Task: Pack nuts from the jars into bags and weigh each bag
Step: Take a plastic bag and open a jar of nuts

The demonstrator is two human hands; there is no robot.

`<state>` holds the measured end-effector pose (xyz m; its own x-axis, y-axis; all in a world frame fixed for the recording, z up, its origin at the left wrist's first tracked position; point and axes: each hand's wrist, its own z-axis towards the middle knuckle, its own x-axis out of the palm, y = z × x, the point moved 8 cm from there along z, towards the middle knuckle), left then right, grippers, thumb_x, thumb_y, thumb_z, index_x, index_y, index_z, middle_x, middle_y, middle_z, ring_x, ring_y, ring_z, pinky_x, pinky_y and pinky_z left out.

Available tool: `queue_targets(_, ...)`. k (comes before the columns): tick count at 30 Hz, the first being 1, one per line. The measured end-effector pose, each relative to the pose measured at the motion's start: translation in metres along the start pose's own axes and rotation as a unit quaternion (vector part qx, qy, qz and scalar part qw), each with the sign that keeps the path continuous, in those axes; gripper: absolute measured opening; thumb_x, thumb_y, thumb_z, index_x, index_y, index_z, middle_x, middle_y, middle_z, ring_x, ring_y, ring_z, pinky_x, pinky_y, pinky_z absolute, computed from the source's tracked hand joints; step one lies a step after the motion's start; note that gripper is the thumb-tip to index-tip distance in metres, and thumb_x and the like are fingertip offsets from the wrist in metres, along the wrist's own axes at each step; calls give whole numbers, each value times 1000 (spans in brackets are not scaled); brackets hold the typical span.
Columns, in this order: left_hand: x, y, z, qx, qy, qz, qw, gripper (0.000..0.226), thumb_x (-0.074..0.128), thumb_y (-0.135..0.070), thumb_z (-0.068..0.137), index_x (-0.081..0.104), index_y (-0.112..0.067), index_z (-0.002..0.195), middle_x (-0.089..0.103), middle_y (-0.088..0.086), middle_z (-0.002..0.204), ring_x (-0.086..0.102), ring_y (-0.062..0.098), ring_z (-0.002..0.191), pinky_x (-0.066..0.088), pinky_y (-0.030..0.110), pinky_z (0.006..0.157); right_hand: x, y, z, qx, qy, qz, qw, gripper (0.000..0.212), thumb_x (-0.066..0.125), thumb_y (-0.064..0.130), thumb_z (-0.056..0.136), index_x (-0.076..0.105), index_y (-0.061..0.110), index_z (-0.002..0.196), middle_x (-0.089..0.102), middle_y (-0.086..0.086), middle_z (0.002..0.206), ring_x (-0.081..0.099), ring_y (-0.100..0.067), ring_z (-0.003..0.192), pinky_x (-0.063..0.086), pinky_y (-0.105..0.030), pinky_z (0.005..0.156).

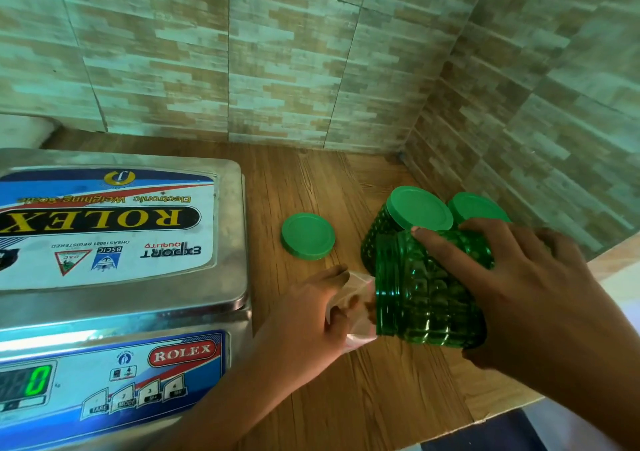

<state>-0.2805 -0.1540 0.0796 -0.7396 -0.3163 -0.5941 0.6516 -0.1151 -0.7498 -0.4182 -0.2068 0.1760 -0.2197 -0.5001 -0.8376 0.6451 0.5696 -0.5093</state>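
In the head view, your right hand (pixel 519 298) has its fingers (pixel 450 248) wrapped over the side of the open green jar (pixel 426 298). The jar is tipped onto its side with the mouth facing left, right against the small clear bag (pixel 358 338). Your left hand (pixel 304 315) pinches the bag's mouth and holds it up to the jar's rim, low over the counter (pixel 363 398). Brownish specks behind the plastic may be nuts (pixel 354 301), but I cannot tell how many. The loose lid (pixel 307 236) lies flat on the counter just beyond the bag. Two closed jars (pixel 415 210) stand close behind the tipped one. The scale (pixel 114 242) sits to the left, its display (pixel 38 379) reading zero.

The likeliest slip is a spill. The bag's mouth looks narrower than the jar's, so if you tip too steeply the nuts could rush past the plastic onto the counter. The thin film could also slide out of your pinch as weight builds. Your right hand works beside the closed jars, so a wide swing could knock them.
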Motion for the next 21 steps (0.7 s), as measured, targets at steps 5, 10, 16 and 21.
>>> queue_targets(5, 0, 6, -1, -6, 1, -8, 1000, 31, 47, -25, 95, 53, -16, 124, 61, -8, 98, 49, -2, 71, 36, 2, 66, 1, 0, 1, 2, 6, -1, 1000, 133, 85, 44, 13, 44, 24, 138, 57, -26, 113, 58, -45, 96, 44, -60, 77)
queue_targets(10, 2, 14, -1, -31, 11, 3, 999, 24, 47, -26, 95, 57, -14, 113, 55, -15, 79, 56, -1, 71, 43, 9, 66, 7, 0, 1, 5, 18, 7, 1000, 137, 83, 52, 12, 41, 24, 140, 57, -25, 113, 59, -44, 95, 46, -59, 76)
queue_targets(16, 1, 26, -4, -55, 15, 12, 998, 26, 46, -29, 94, 58, -15, 112, 53, -15, 74, 53, -1, 62, 42, 8, 56, 35, -5, -7, 30, 66, 115, 991, 140, 68, 77, 19, 27, 29, 144, 55, -11, 113, 61, -31, 91, 51, -49, 74)
queue_targets(21, -2, 27, -5, -44, 14, -20, 999, 47, 50, -20, 92, 39, -22, 138, 48, -7, 138, 55, 5, 113, 48, 19, 92, 75, -1, -22, 81, 119, 362, 921, 135, 79, 67, 25, 0, 56, 133, 34, 14, 120, 37, -8, 109, 37, -35, 98)
